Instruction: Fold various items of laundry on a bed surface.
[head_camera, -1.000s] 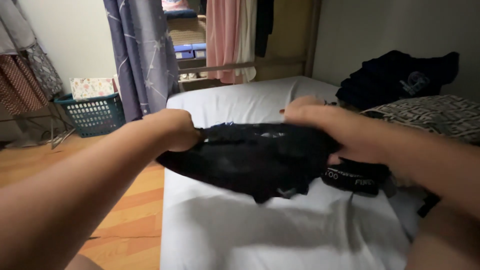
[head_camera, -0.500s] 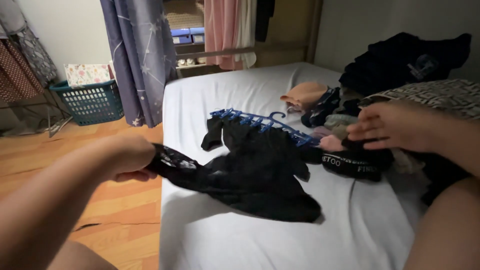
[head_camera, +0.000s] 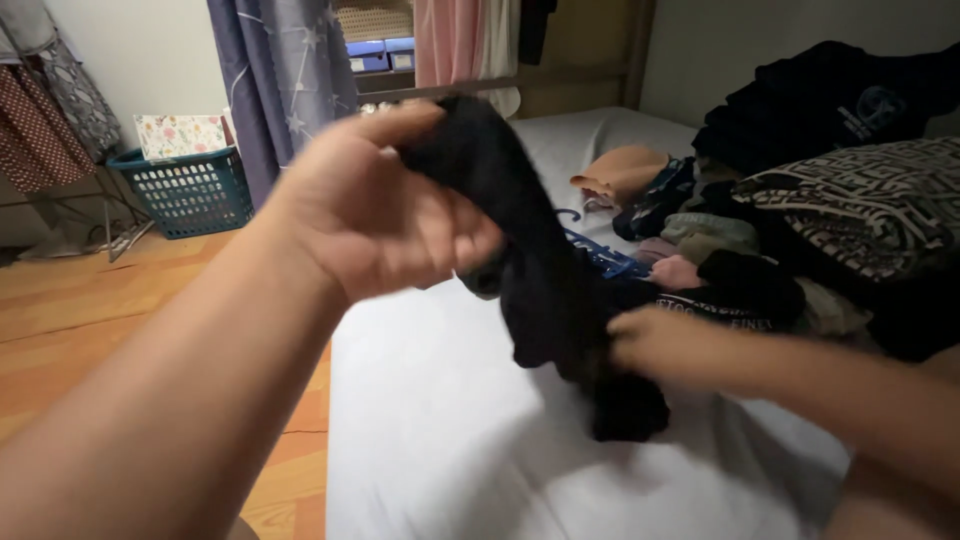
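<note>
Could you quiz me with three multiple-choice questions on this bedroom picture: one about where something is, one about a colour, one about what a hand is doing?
1. Where does the laundry basket stand?
A. on the bed
B. on the wooden floor by the curtain
C. on the clothes pile

2. What colour is the garment being lifted?
A. black
B. white
C. pink

3. What is the left hand doing?
A. resting flat on the sheet
B. holding the garment's top end up
C. hanging free of everything

Answers: 1 B, the teal basket sits on floorboards left of the bed. 2 A, it looks black against the white sheet. 3 B, the cloth drapes down from it toward the right hand.
</note>
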